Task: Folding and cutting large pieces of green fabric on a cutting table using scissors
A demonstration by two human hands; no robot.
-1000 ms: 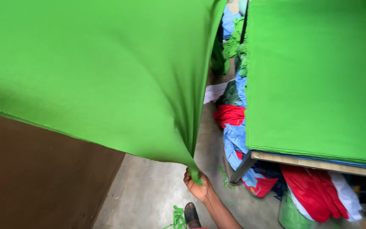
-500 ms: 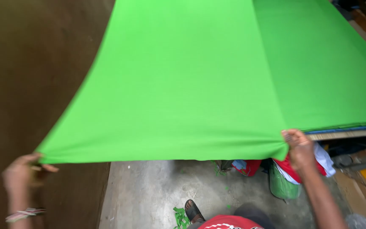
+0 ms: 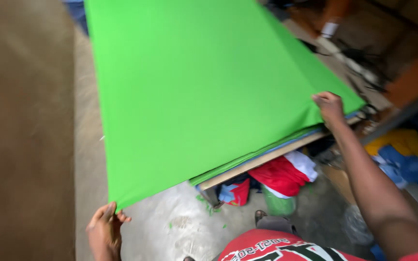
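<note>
A large sheet of bright green fabric (image 3: pixel 194 92) is stretched flat over a stack of green layers on a wooden table (image 3: pixel 262 159). My left hand (image 3: pixel 105 229) pinches the sheet's near left corner, which hangs out past the table over the floor. My right hand (image 3: pixel 329 106) grips the near right corner at the table's edge, arm stretched out.
Under the table lie red, white and blue cloth pieces (image 3: pixel 281 176) and a green bucket (image 3: pixel 277 205). A brown surface (image 3: pixel 20 135) runs along the left. Yellow and blue fabric (image 3: pixel 407 154) is piled at the right. Grey concrete floor (image 3: pixel 170 227) lies below, with small green scraps.
The green sheet, held up and hanging a second ago, has been spread and lowered over the table stack. My hands moved apart to its two near corners.
</note>
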